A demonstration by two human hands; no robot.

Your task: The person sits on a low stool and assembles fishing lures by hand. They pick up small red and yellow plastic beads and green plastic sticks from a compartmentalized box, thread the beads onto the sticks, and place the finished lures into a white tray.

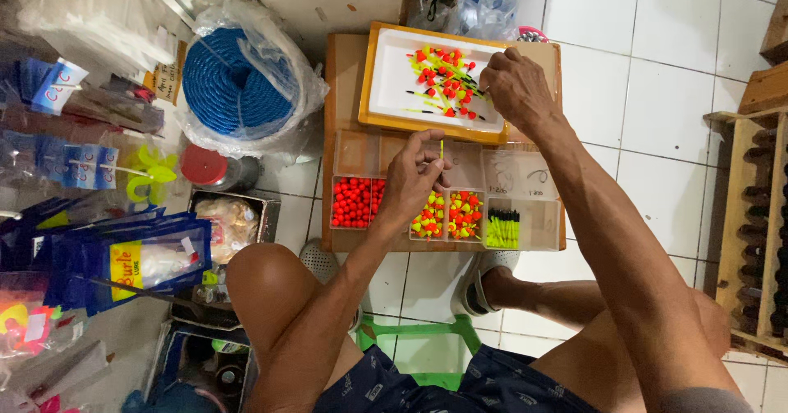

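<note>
1. Left hand (414,175): fingers curled nearly closed, thumb and forefinger pinching a thin yellow-green stick (442,149) that stands upright above the compartment box.
2. Right hand (515,87): fingers bent and drawn together at the 3 o'clock edge of the tray's heap; fingertips touch the pieces, but whether they have hold of one cannot be told.
3. Tray (386,93): white bed, yellow rim, lying at 12 o'clock from the left hand on a wooden board (341,68). It holds a loose heap of floats (443,80), red and yellow-green bodies mixed with thin dark and yellow stems.
4. Compartment box (517,175): clear plastic, touching the tray's near rim. Contents of the near row, from 9 o'clock to 3 o'clock: red beads (353,202); two cells of red-and-yellow float bodies (465,214), the first partly hidden by the left hand; a bundle of yellow-green sticks with dark tips (503,229). In the far row, a cell at 3 o'clock holds small wire pieces (538,175); the remaining cells' contents cannot be made out.
5. Blue rope coil (234,84): wrapped in a clear plastic bag, at 9 o'clock from the tray.
6. Red-lidded jar (203,167): at 6 o'clock from the rope coil.
7. Blue packets (123,257): stacked at 9 o'clock from the person's left knee, with hanging packaged goods beyond them.
8. Green stool (414,351): on the white tiled floor, at 6 o'clock from the board, between the person's legs.
</note>
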